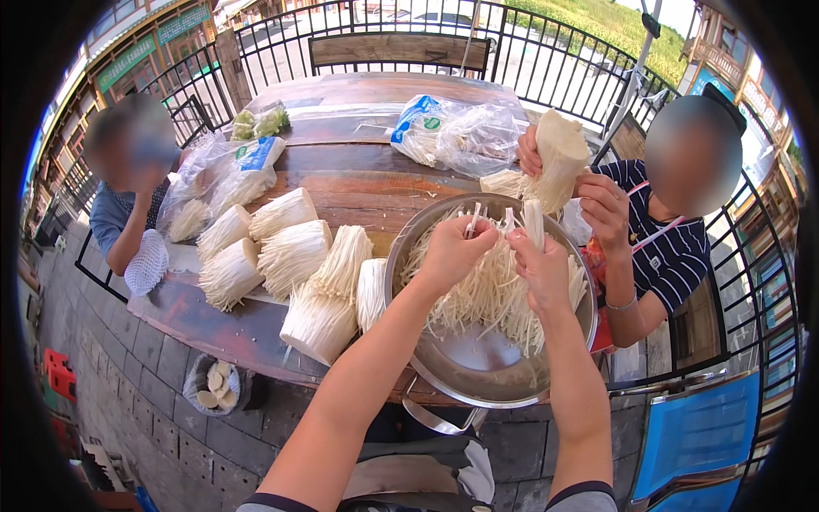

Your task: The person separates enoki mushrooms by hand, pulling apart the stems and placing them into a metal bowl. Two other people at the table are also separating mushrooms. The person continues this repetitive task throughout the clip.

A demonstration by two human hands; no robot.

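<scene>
Both my hands are raised over a wide steel pan (492, 390) partly filled with loose enoki mushroom strands (480, 301). Pinched in my left hand (462, 246) are a few thin enoki strands. My right hand (544, 269) grips a thicker enoki clump (533, 224) that stands upright from the fingers. Left of the pan, several trimmed enoki bundles (294, 256) lie on the wooden table, one bundle (371, 291) beside the pan's rim. Across the pan, a co-worker's hands hold a large enoki bundle (560, 160).
The wooden table (358, 192) bears plastic bags of enoki (457, 134) at the back and another bag (224, 173) at the left. One person sits left, another right. A lined bin (221, 387) with cut mushroom bases stands below the table. A blue chair (697, 435) is at lower right.
</scene>
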